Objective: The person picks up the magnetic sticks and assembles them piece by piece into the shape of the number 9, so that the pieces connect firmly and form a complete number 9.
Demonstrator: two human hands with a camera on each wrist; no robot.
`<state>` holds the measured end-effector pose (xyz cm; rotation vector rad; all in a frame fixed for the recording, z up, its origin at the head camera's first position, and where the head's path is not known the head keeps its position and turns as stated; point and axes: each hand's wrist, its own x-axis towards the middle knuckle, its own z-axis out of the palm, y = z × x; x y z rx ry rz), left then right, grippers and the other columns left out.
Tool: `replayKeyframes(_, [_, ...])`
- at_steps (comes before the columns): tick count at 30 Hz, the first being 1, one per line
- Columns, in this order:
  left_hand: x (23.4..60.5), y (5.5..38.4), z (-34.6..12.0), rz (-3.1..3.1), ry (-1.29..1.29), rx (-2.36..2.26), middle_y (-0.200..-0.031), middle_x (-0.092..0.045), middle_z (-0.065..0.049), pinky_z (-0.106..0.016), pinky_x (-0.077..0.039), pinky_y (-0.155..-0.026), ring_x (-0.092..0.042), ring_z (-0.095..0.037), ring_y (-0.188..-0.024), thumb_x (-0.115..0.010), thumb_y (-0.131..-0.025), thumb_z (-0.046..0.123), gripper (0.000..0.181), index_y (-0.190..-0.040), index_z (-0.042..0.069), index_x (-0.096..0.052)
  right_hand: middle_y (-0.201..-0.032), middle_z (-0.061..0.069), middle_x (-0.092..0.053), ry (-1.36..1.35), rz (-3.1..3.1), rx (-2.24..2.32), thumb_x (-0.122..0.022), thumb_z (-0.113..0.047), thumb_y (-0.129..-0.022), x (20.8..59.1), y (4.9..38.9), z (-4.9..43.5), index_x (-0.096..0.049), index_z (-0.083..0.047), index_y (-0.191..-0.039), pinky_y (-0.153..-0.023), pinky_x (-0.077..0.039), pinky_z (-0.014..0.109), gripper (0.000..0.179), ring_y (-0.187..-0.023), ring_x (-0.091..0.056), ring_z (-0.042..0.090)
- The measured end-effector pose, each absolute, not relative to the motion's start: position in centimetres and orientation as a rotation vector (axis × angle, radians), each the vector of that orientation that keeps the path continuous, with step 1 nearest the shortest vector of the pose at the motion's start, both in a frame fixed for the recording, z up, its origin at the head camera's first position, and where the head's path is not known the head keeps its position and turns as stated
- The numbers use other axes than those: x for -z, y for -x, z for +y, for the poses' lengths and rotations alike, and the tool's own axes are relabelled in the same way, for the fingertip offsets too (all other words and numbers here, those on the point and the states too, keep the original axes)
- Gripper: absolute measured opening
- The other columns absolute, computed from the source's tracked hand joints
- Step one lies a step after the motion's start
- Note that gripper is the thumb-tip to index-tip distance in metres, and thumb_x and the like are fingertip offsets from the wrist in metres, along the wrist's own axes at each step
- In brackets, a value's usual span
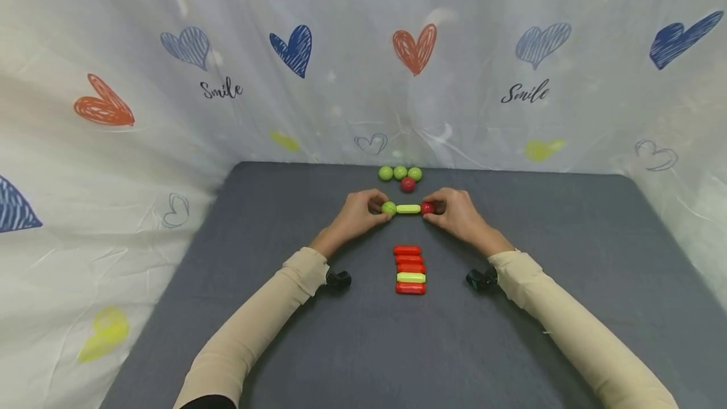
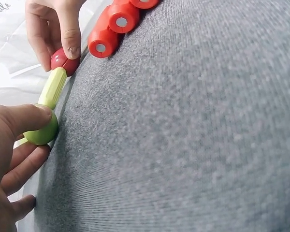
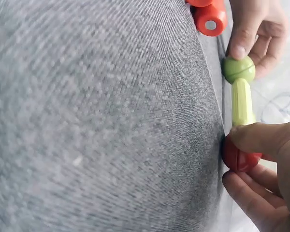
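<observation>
My left hand (image 1: 363, 212) pinches a green ball (image 1: 389, 208) between thumb and fingers. Opposite it, my right hand (image 1: 457, 214) grips a red ball (image 1: 427, 207) the same way. Between the two balls lies a yellow-green ribbed rod (image 1: 408, 209), one end against each ball, so the three form a straight line from left to right. In the left wrist view the rod (image 2: 52, 88) meets the green ball (image 2: 42, 131) right by my left thumb. The right wrist view has my right thumb over the top of the red ball (image 3: 241, 153).
Behind the hands, three green balls (image 1: 400, 173) sit in a row with a red ball (image 1: 407, 184) in front. Nearer me, several red rods (image 1: 407, 250) and one yellow-green rod (image 1: 411, 278) lie stacked side by side on the grey table (image 1: 363, 346). A printed curtain (image 1: 352, 100) hangs behind.
</observation>
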<state>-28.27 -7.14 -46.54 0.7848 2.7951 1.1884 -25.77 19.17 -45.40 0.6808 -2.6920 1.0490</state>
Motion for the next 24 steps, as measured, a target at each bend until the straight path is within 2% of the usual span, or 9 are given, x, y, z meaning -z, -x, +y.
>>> replayKeyframes(7, [46.3, 28.5, -7.1, 2.807, -0.796, -1.164, -0.104, -0.071, -0.001, -0.030, -0.054, -0.082, -0.067, -0.013, -0.091, -0.082, -0.085, 0.021, 0.031, -0.112, 0.010, -0.070, -0.100, 0.016, -0.072, -0.690, -2.705, -1.050, -0.085, -0.002, -0.077, 45.0, 26.0, 19.2, -0.077, 0.001, -0.105, -0.070, -0.059, 0.038, 0.029, -0.082, -0.072, 0.025])
replayKeyframes(16, [44.7, 27.3, -7.7, 2.839, -0.774, -1.045, -0.121, -0.066, -0.009, -0.035, -0.051, -0.092, -0.064, -0.021, -0.107, -0.080, -0.088, 0.023, 0.048, -0.129, 0.006, -0.062, -0.102, 0.017, -0.073, -0.674, -2.730, -1.082, -0.085, -0.003, -0.078, 45.0, 26.2, 19.2, -0.077, 0.002, -0.106, -0.072, -0.059, 0.040, 0.029, -0.085, -0.072, 0.026])
replayKeyframes(20, [42.9, 25.9, -7.6, 2.891, -0.878, -0.880, -0.118, -0.064, -0.007, -0.038, -0.049, -0.093, -0.062, -0.023, -0.109, -0.079, -0.089, 0.024, 0.040, -0.123, 0.007, -0.068, -0.101, 0.015, -0.074, -0.662, -2.746, -1.054, -0.086, -0.006, -0.078, 45.1, 26.5, 19.2, -0.078, 0.000, -0.106, -0.073, -0.058, 0.041, 0.029, -0.087, -0.071, 0.025])
replayKeyframes(24, [41.4, 24.6, -6.6, 2.760, -1.079, -0.737, -0.109, -0.068, -0.002, -0.032, -0.052, -0.086, -0.065, -0.016, -0.098, -0.077, -0.090, 0.024, 0.029, -0.115, 0.008, -0.074, -0.099, 0.013, -0.074, -0.647, -2.744, -1.038, -0.087, -0.007, -0.078, 45.0, 26.6, 19.1, -0.078, -0.002, -0.105, -0.074, -0.057, 0.042, 0.029, -0.088, -0.070, 0.024])
